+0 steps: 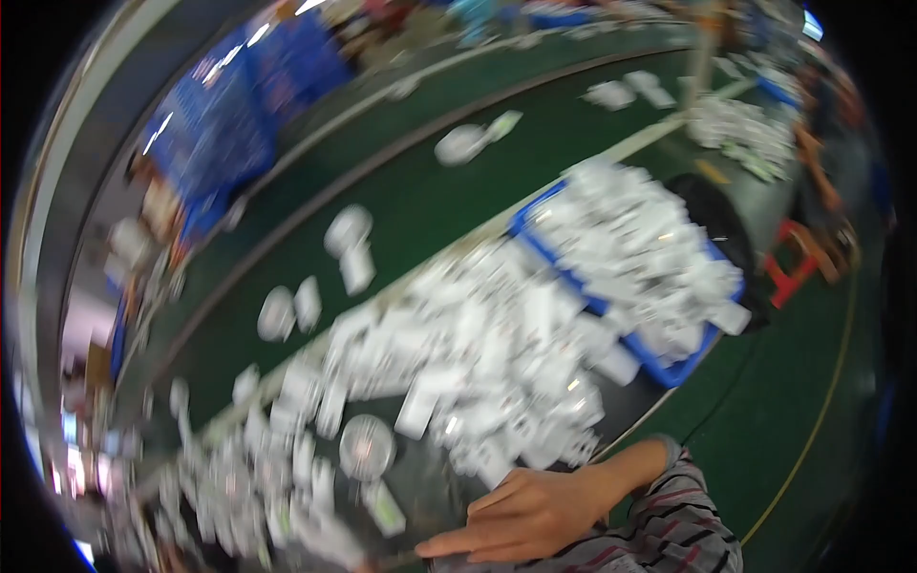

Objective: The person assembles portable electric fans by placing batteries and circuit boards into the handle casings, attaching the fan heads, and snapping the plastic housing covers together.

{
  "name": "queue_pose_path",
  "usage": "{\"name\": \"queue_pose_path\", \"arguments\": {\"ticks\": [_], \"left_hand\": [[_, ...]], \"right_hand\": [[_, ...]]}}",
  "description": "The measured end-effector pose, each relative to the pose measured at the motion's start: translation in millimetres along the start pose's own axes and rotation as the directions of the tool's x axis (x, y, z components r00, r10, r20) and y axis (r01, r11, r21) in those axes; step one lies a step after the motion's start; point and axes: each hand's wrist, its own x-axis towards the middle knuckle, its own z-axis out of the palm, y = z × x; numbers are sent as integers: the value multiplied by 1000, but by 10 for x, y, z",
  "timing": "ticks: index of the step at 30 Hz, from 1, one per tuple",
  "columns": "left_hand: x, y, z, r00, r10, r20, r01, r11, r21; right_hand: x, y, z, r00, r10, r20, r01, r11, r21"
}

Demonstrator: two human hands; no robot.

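Note:
My right hand (535,516) reaches in from the lower right, out of a striped grey sleeve (683,492). Its fingers stretch out toward the left, and I see nothing held in them. Just beyond the fingertips, a small white rectangular piece with a pale green face (384,508) lies on the dark work surface (425,477). Above that piece is a round, translucent white disc-shaped part (367,447). A large heap of white plastic parts (478,334) spreads right beyond the hand. I cannot make out my left hand; the lower left is smeared by motion.
A blue tray (659,368) piled with white parts stands right of the heap. Past a pale ledge (430,263), a green conveyor belt (401,181) carries scattered round and rectangular white parts. A red stool (791,263) and a co-worker's arm (817,167) are at far right.

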Motion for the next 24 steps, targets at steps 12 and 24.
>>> {"name": "queue_pose_path", "arguments": {"ticks": [12, 24], "left_hand": [[270, -219, -773, 982, -9, -189, 41, 985, 165], [174, 70, -547, 976, 126, 178, -169, 953, 253]], "right_hand": [[1471, -2, 1266, 927, -266, 266, 143, 903, 405], [1731, 223, 1466, 869, -402, 287, 308, 896, 322]]}}
